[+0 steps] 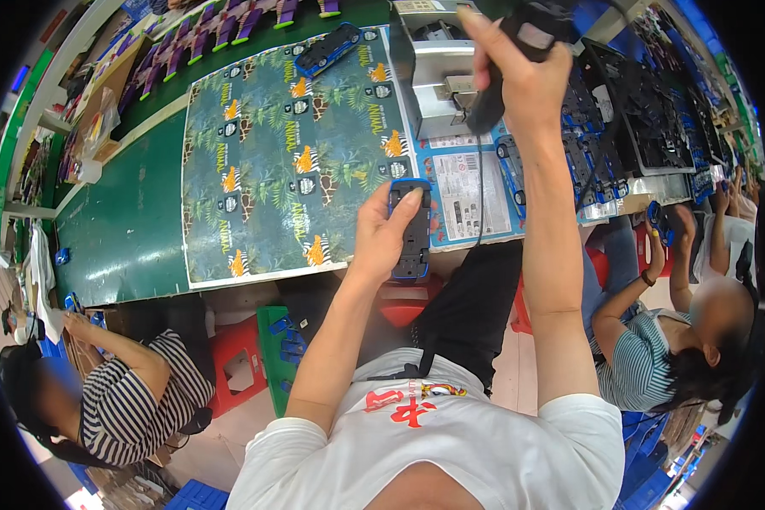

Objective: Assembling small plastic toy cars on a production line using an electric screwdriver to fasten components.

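Note:
My left hand [382,234] holds a toy car [411,234] at the front edge of the green table, its black underside facing up and a blue rim showing. The thumb presses on the upper end of that underside. Further off to the right, my right hand [523,81] is raised and closed around a black corded electric screwdriver [546,21], smeared by motion. Its tip cannot be made out. Just left of that hand stands a metal screw feeder [442,112]. Another blue toy car [330,49] lies at the far end of the printed sheet.
A printed animal-pattern sheet [272,183] covers the table's middle. Several blue car parts [582,161] and a black tray [642,110] of dark parts lie to the right. Purple-and-green toy pieces [221,32] line the far side. Co-workers sit on both sides.

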The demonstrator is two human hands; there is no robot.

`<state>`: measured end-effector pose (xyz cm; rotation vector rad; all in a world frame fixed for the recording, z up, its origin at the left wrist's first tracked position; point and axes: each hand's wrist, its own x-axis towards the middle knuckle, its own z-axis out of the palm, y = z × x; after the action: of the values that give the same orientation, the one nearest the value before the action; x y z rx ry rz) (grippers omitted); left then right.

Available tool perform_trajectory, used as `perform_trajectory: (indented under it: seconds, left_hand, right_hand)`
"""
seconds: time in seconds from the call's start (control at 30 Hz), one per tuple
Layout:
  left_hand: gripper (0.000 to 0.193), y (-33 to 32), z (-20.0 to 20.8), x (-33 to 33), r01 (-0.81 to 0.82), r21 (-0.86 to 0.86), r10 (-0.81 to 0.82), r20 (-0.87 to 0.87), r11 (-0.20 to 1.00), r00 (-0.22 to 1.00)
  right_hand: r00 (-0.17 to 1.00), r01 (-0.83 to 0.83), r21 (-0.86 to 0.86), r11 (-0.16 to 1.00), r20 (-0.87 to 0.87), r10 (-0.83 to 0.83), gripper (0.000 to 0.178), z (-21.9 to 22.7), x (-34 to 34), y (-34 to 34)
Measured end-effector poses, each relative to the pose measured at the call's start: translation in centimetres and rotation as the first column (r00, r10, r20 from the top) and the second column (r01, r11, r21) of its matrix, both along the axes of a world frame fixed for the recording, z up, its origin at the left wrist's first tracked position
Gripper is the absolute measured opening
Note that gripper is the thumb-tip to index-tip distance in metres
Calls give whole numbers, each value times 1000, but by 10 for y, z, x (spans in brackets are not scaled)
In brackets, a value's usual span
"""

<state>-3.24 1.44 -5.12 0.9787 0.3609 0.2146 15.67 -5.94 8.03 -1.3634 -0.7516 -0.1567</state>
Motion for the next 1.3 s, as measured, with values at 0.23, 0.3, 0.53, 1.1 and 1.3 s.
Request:
perform_trajectory:
  seconds: [0.23,0.3,0.53,1.1,1.3]
  left_hand:
    - [24,0,1,1,1,42,0,-37,999,999]
    - [24,1,0,2,6,39,-5,-16,999,1000]
    - [22,1,-1,5,-14,67,14,-5,998,1000]
    - [23,-3,-1,6,-50,87,53,-39,995,998]
    - [24,-2,0,7,-29,74,34,-70,997,997]
  right_hand:
    - [928,-202,370,907,-223,298,22,-16,-31,-53]
    - [926,-257,419,871,-150,346,21,-12,-50,-52]
    - [914,-351,384,854,-57,402,14,-28,-77,-38]
    - [997,-45,412,910,81,13,7,1,2,-23]
    - [991,49,284,958,102,-81,16,1,-11,1]
